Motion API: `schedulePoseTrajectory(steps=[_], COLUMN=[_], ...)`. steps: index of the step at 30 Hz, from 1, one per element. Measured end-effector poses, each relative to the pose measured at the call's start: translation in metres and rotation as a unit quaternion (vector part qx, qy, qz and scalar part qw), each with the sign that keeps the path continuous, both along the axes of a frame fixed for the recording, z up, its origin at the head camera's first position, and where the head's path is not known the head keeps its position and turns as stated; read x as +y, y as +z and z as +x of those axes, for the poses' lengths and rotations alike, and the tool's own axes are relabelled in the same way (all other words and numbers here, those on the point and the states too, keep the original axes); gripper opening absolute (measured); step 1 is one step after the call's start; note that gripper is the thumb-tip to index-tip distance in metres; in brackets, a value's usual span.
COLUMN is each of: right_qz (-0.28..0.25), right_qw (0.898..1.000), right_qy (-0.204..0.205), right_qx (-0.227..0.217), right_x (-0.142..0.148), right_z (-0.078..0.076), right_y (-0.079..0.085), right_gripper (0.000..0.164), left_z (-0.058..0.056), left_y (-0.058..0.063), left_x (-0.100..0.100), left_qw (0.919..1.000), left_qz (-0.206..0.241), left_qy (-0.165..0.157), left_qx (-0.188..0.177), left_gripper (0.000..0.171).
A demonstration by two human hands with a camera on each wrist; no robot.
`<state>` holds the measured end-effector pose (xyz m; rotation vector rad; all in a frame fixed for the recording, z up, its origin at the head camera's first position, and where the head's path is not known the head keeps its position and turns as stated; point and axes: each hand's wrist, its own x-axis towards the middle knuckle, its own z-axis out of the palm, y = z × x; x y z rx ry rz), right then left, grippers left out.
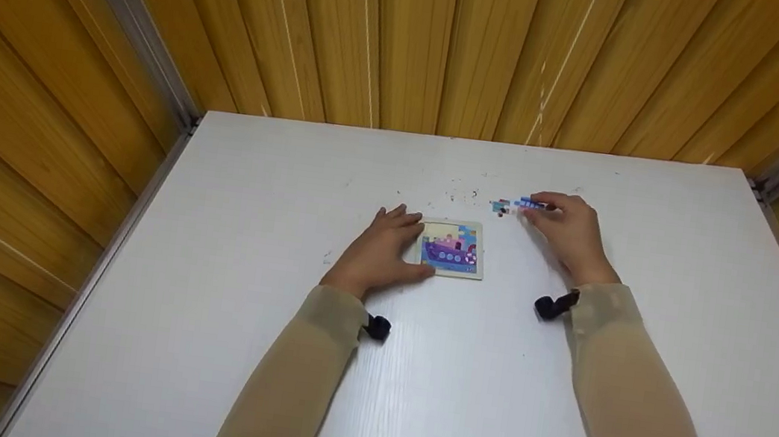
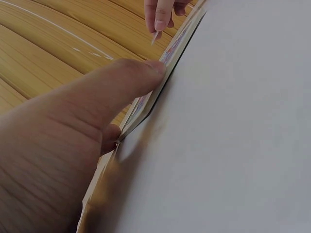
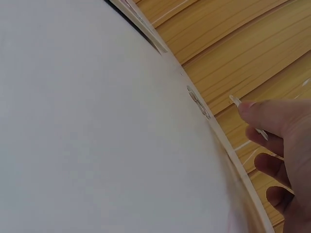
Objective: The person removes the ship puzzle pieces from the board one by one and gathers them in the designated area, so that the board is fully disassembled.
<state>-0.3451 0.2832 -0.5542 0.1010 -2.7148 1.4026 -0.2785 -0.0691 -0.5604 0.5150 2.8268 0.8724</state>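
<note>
A small square jigsaw puzzle board (image 1: 448, 272) with a light frame lies on the white table. A purple boat picture fills most of it, and its upper left part shows bare backing. My left hand (image 1: 381, 251) holds the board's left side, thumb at the front edge and fingers near the back left corner. In the left wrist view the thumb (image 2: 131, 80) rests on the frame. My right hand (image 1: 572, 235) pinches a flat puzzle piece (image 1: 528, 203) between thumb and fingers, raised off the table in the right wrist view. Another puzzle piece (image 1: 499, 207) lies just left of it.
The white table (image 1: 267, 232) runs back to a wall of yellow-brown wooden slats (image 1: 413, 41). Small dark marks (image 1: 464, 194) dot the tabletop behind the board. Each wrist carries a small black camera (image 1: 377, 327).
</note>
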Motion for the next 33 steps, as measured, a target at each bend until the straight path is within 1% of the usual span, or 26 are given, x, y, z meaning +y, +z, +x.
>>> schedulePoseTrajectory(steps=[4,8,11,16,20,26,33], right_qz=[0.019,0.047,0.059,0.065,0.071,0.081,0.081], right_qw=[1.0,0.998,0.998,0.998,0.997,0.997,0.996], right_qy=[0.011,0.023,0.023,0.015,0.011,0.014,0.02], right_qx=[-0.009,-0.02,-0.022,-0.011,-0.012,0.0,0.016], right_x=[0.0024,0.0055,0.0072,0.0066,0.0058,0.0071,0.0072], right_z=[-0.0008,-0.0009,-0.0007,-0.0036,-0.0057,-0.0082,-0.0095], right_y=[-0.0003,-0.0015,-0.0028,-0.0043,-0.0044,-0.0066,-0.0073], right_gripper=[0.037,0.036,0.036,0.034,0.034,0.032,0.03], left_z=[-0.0002,0.0008,0.0013,0.0012,0.0008,0.0003,0.0001], left_y=[0.001,0.0013,0.0008,0.001,0.0019,0.0021,0.001], left_x=[-0.0002,0.0014,0.0029,0.0025,0.0012,0.0011,0.0017], left_qw=[1.0,0.9999,0.9999,0.9999,0.9999,1.0,0.9999], left_qz=[-0.001,-0.002,-0.003,0.001,0.002,-0.003,-0.004], left_qy=[-0.002,0.006,0.009,0.011,0.013,0.005,0.011], left_qx=[-0.002,-0.01,-0.012,-0.011,-0.008,-0.002,-0.006], left_gripper=[0.091,0.091,0.091,0.091,0.091,0.091,0.091])
